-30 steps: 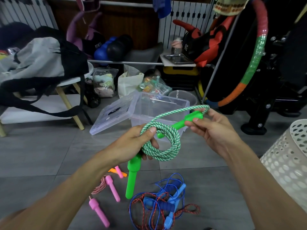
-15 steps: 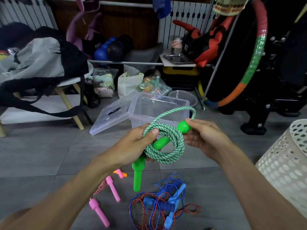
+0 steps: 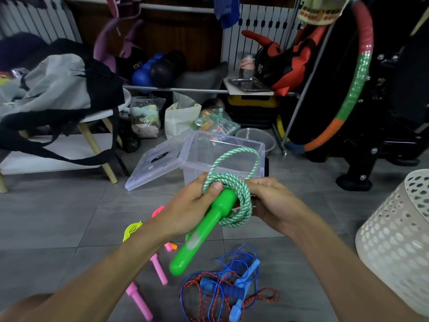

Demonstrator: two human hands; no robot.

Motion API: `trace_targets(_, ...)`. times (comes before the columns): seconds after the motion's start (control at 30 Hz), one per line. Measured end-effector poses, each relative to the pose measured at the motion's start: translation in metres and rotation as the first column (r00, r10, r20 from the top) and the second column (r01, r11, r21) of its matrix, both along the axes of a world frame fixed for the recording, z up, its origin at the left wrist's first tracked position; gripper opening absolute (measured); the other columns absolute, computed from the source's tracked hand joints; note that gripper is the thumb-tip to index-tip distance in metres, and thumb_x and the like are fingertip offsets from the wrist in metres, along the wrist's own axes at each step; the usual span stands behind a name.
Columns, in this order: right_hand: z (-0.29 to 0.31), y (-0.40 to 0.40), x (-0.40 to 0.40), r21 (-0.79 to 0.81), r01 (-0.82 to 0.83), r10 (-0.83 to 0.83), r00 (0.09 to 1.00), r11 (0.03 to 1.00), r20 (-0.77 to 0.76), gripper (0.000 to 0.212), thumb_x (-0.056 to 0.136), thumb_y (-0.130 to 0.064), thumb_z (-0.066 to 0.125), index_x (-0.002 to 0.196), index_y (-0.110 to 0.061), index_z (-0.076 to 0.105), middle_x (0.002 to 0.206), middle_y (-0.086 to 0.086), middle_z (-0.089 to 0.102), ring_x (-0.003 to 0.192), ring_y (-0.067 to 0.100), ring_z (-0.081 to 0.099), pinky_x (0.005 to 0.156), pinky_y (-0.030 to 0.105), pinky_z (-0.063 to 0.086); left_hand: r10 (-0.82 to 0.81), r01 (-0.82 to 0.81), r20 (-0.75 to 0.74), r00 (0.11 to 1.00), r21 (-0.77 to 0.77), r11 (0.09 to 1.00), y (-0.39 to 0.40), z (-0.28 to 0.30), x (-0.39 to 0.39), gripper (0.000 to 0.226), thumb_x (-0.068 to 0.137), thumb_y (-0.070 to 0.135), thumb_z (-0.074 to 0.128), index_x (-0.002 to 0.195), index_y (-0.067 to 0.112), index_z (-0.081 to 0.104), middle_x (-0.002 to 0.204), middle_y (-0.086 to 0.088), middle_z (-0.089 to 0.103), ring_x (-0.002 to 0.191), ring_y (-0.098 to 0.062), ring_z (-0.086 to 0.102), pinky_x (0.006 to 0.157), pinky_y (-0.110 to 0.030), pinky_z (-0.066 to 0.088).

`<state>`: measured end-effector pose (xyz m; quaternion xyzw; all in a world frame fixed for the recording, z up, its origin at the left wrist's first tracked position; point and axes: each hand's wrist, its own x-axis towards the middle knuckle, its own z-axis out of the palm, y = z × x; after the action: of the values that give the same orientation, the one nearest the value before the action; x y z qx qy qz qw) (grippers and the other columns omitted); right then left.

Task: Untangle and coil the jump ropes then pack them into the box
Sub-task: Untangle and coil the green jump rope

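While the green-and-white braided jump rope coil (image 3: 232,201) hangs above the grey tiled floor (image 3: 58,217), in front of the clear plastic box (image 3: 232,154), the left hand (image 3: 192,205) grips it, thumb on top. The right hand (image 3: 269,201) holds its far side. One bright green plastic handle (image 3: 199,233) pokes through, slanting downward. Tangled blue and red ropes (image 3: 227,289) lie below.

This is a home storage corner for sport gear: a segmented red, green and orange hula hoop (image 3: 355,84), blue and black dumbbells (image 3: 157,70), a red-black training bag (image 3: 287,63), grey floor tiles (image 3: 58,217).
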<state>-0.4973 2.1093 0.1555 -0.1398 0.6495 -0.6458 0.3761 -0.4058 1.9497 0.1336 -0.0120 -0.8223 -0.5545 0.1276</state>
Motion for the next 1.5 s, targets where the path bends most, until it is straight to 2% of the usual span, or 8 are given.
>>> trace_targets(0.17,-0.003,-0.009,0.003,0.064,0.083,-0.083,0.997,0.994,-0.009,0.032,0.091,-0.028,0.054,0.110,-0.007,0.068,0.107,0.016,0.070,0.093,0.026,0.064,0.091,0.045,0.050,0.090,-0.089,-0.009,0.996,0.022,0.996,0.005,0.003,-0.004,0.020,0.100,0.026,0.041,0.099,0.020,0.060,0.083,0.020,0.065,0.083,0.004,0.060,0.075,-0.012,0.044)
trace_targets(0.3,0.001,0.003,-0.001,0.105,0.431,-0.291,0.751,0.896,-0.593,0.010,0.091,-0.022,0.059,0.083,-0.023,0.064,0.085,-0.001,0.067,0.082,0.014,0.061,0.074,0.030,0.050,0.349,-0.343,0.019,0.937,-0.136,0.929,0.000,0.000,-0.006,0.019,0.099,0.031,0.043,0.083,0.022,0.048,0.073,0.011,0.055,0.072,-0.008,0.053,0.059,-0.018,0.034)
trace_targets(0.5,0.006,-0.008,0.032,0.136,0.029,0.051,0.834,0.990,-0.550,0.019,0.079,-0.028,0.073,0.095,-0.022,0.064,0.079,0.005,0.062,0.069,0.014,0.061,0.074,0.040,0.054,0.488,-0.470,0.080,0.869,-0.172,0.866,0.001,-0.003,-0.011,0.029,0.098,0.038,0.042,0.089,0.011,0.044,0.076,-0.002,0.056,0.080,-0.026,0.052,0.068,-0.035,0.036)
trace_targets(0.63,-0.012,-0.017,0.039,0.433,0.109,0.308,0.551,0.895,-0.775,0.062,0.068,-0.045,0.073,0.122,-0.032,0.047,0.107,-0.009,0.053,0.094,0.013,0.058,0.083,0.035,0.048,0.435,-0.444,0.189,0.880,0.007,0.896,0.011,-0.002,-0.016,0.028,0.097,0.036,0.045,0.092,0.009,0.050,0.079,0.003,0.055,0.077,-0.014,0.054,0.067,-0.026,0.040)
trace_targets(0.93,-0.001,0.004,0.016,0.276,0.149,0.227,0.280,0.950,-0.933,0.053,0.072,0.005,0.052,0.114,-0.027,0.057,0.111,-0.010,0.056,0.097,0.012,0.053,0.081,0.036,0.043,0.426,-0.455,0.318,0.847,0.020,0.890,-0.001,-0.013,-0.022,0.038,0.098,0.038,0.042,0.099,0.002,0.053,0.086,-0.004,0.062,0.067,-0.016,0.056,0.050,-0.028,0.052)
trace_targets(1.1,0.016,0.022,-0.001,-0.045,0.323,-0.171,0.372,0.945,-0.912,0.043,0.085,-0.005,0.062,0.116,-0.033,0.050,0.105,-0.015,0.053,0.090,0.000,0.051,0.079,0.014,0.039,0.379,-0.361,0.351,0.856,-0.118,0.925,-0.004,-0.021,-0.019,0.034,0.097,0.042,0.042,0.101,0.010,0.051,0.087,0.000,0.066,0.075,-0.017,0.061,0.077,-0.046,0.056)
trace_targets(1.3,0.017,0.042,-0.023,-0.131,0.548,-0.392,0.392,0.826,-0.832,0.031,0.085,-0.017,0.066,0.106,-0.033,0.050,0.086,-0.009,0.059,0.077,0.013,0.053,0.068,0.023,0.043,0.124,-0.148,0.423,0.898,0.025,0.989,0.008,-0.012,-0.013,0.032,0.100,0.038,0.037,0.100,0.010,0.052,0.074,-0.008,0.068,0.050,-0.021,0.065,0.048,-0.028,0.050)
trace_targets(1.5,0.008,0.043,-0.036,-0.067,0.536,-0.535,0.813,0.842,-0.229,0.016,0.091,-0.011,0.061,0.099,-0.023,0.054,0.094,0.008,0.064,0.089,0.028,0.067,0.065,0.039,0.060,-0.100,-0.038,0.363,0.926,0.354,0.934,0.016,0.008,-0.003,0.035,0.092,0.039,0.044,0.081,0.007,0.051,0.058,-0.002,0.064,0.046,-0.022,0.061,0.045,-0.025,0.048)
